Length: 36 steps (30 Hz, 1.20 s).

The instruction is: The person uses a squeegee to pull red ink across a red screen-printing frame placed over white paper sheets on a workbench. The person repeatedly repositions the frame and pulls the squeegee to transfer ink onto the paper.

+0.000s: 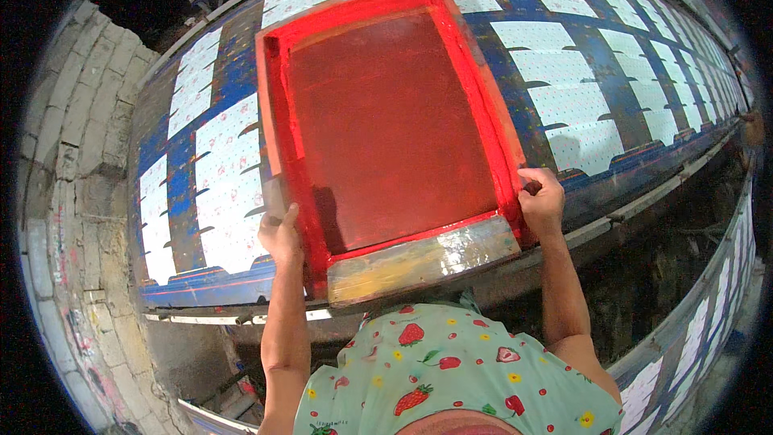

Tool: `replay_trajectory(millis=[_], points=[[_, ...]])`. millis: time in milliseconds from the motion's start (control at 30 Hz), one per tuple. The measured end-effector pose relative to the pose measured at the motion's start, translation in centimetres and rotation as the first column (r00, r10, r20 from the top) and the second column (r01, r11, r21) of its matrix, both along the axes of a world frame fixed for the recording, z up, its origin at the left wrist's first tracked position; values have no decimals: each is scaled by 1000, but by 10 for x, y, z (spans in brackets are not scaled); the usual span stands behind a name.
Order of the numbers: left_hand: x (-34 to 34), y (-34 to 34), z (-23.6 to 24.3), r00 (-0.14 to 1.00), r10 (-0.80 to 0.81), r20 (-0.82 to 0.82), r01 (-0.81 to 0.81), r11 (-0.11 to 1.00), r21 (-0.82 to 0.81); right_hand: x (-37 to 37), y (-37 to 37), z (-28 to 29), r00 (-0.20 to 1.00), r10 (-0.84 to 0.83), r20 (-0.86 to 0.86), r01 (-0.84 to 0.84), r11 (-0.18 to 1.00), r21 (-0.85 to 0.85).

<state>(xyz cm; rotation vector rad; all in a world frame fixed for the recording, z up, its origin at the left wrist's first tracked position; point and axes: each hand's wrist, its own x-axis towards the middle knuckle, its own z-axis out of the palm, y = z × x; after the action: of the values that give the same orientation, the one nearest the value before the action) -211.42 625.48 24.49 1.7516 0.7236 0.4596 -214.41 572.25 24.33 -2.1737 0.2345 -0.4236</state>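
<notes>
A large screen printing frame (475,113), thick with wet red ink along its inner borders, lies tilted across the long table. Dark red mesh (386,129) fills its middle. The near rail is covered with shiny, stained tape (427,262). My left hand (282,235) grips the frame's left side near its close corner, thumb up along the edge. On the opposite side my right hand (541,203) is curled over the right rail, thumb and forefinger bent together. What lies beneath the frame is hidden.
Rows of white printed fabric pieces (555,89) with small patterns lie on the blue, ink-stained table (181,185). A rail (644,213) runs along its near edge. At left stands a brick surface (97,113). Another table with white pieces (684,338) is at lower right.
</notes>
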Motion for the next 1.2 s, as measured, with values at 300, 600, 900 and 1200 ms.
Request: replay_trajectory(millis=[300,600,900,1200], points=[[-1,-9,-10,983,-10,-181,57,964,261,-1,-30,-6,994,109,2,-108,982,-153],[3,-19,6,961,-27,-276,111,950,291,-62,59,55,723,688,-61,-660,662,-355],[1,-20,-18,993,23,-119,30,906,422,-65,149,87,660,721,-210,-703,495,-510],[-5,-19,-14,993,-81,82,58,967,248,-21,188,126,560,578,-594,-827,433,-358]])
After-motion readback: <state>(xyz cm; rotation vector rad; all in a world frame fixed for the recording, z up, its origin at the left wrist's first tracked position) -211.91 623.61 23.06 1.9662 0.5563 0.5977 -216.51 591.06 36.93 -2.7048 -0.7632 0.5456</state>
